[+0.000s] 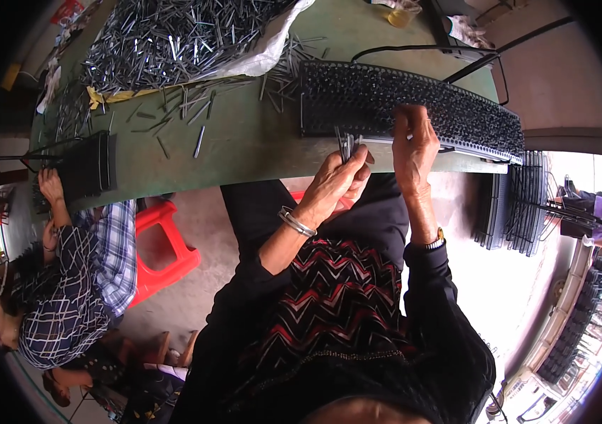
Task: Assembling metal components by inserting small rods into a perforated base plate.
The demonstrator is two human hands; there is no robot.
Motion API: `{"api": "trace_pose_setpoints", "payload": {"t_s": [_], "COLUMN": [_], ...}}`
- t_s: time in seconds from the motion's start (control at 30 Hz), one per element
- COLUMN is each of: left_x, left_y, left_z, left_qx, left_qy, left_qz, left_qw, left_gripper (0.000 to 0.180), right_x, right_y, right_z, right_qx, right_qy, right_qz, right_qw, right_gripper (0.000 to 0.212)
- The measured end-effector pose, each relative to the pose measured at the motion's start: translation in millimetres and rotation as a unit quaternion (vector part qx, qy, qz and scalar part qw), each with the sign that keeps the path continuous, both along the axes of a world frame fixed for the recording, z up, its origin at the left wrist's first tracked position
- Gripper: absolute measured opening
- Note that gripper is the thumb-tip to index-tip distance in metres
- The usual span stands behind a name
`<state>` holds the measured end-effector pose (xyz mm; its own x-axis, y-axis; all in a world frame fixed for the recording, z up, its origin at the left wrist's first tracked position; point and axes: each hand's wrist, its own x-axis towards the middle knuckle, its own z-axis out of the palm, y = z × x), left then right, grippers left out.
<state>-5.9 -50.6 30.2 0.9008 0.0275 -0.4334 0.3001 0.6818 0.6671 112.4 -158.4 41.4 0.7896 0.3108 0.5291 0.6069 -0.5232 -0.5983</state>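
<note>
Grey strips (345, 145) between left fingers (360, 153)

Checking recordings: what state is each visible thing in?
Left hand, gripping thin shiny grey strips
Right hand, curled; contents unclear
Long black perforated rack, resting on green table
Loose dark thin strips, heaped, some scattered
Crumpled white sheet, spread beneath the heap
Clear round cup, holding yellow liquid

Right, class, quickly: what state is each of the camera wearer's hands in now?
Left hand: closed, holding a small bunch of thin strips.
Right hand: curled, by the black perforated rack; whether it holds anything cannot be told.
</note>
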Motion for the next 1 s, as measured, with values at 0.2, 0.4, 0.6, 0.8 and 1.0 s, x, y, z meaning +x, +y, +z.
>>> {"api": "trace_pose_setpoints", "payload": {"t_s": [0.2, 0.4, 0.6, 0.8, 1.0], "left_x": [-1, -3, -2, 4, 11], "left_y": [4, 7, 0, 14, 15], "left_z": [5, -2, -5, -22, -10], "left_qx": [-0.011, -0.005, -0.017, 0.062, 0.002], "left_qy": [0.022, -0.008, -0.041, 0.017, 0.011], "left_qz": [-0.007, -0.041, -0.023, -0.050, -0.012], "left_qw": [1.000, 0.999, 0.999, 0.997, 1.000], "left_gripper": [0.035, 0.033, 0.029, 0.033, 0.034], "right_x": [-7, -18, -27, -13, 5], "right_y": [6, -8, -18, -4, 10], "right_z": [-7, 30, 32, 26, 1], "right_qx": [-0.150, -0.104, -0.017, -0.018, -0.073], "right_qy": [-0.060, 0.236, 0.320, 0.060, 0.003], "right_qz": [-0.011, 0.117, 0.122, -0.037, -0.030], "right_qw": [0.987, 0.959, 0.939, 0.997, 0.997], "right_gripper": [0.007, 0.011, 0.010, 0.004, 0.002]}}
